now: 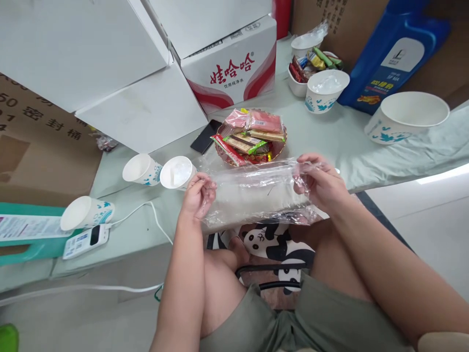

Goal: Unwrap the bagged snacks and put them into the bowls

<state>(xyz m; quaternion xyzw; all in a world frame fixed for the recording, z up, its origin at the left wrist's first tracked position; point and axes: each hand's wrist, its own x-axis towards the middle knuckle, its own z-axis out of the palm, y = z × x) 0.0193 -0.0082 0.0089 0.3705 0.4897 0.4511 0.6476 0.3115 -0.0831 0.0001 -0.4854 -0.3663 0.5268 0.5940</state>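
A clear plastic bag is stretched flat between my two hands, above the near edge of the table. My left hand pinches its left end, fingers curled in. At the other end, my right hand grips the plastic between thumb and fingers. Just beyond the bag stands a clear bowl heaped with wrapped snacks. Close to my left hand is a paper cup with something whitish inside, and another paper cup leans beside it.
A dark phone lies behind the bowl, near a white-and-red carton. At right stand a large paper tub, a cup holding plastic and a blue jug. A white power bank with a cable lies left.
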